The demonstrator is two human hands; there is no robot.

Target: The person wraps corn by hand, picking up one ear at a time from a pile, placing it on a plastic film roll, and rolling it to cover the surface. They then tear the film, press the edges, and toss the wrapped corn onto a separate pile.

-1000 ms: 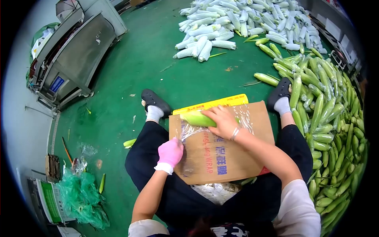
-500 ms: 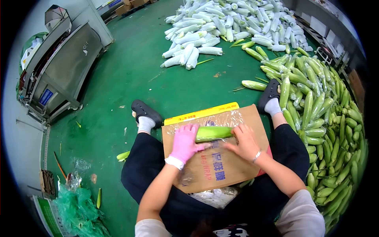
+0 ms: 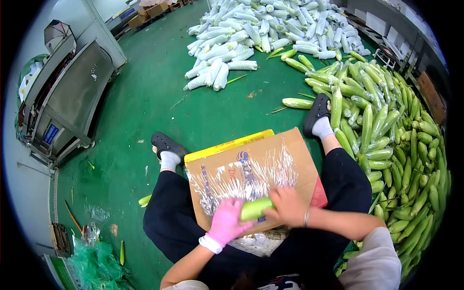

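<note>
A green ear of corn (image 3: pixel 255 209) in its husk lies across the near part of a cardboard box (image 3: pixel 302 164) between my knees. My left hand (image 3: pixel 227 221), in a pink glove, is closed around the ear's left end. My right hand (image 3: pixel 290 207), bare and a little blurred, grips its right end. A sheet of clear cling film (image 3: pixel 241 179), creased and shiny, stretches over the box's printed top, up to the corn. A yellow box edge (image 3: pixel 232 144) shows along the far side of the cardboard.
A large heap of husked-on corn (image 3: pixel 386 159), partly film-wrapped, lies at my right. Beyond is a pile of corn in white foam nets (image 3: pixel 280 29). A metal cart (image 3: pixel 79 92) stands at the left, green plastic bags (image 3: pixel 99 263) lie lower left. My shoes (image 3: pixel 167 146) flank the box.
Both hands have moved the ear of corn from the far part of the box toward my body. Creased film now covers the box top behind it. The view has shifted slightly.
</note>
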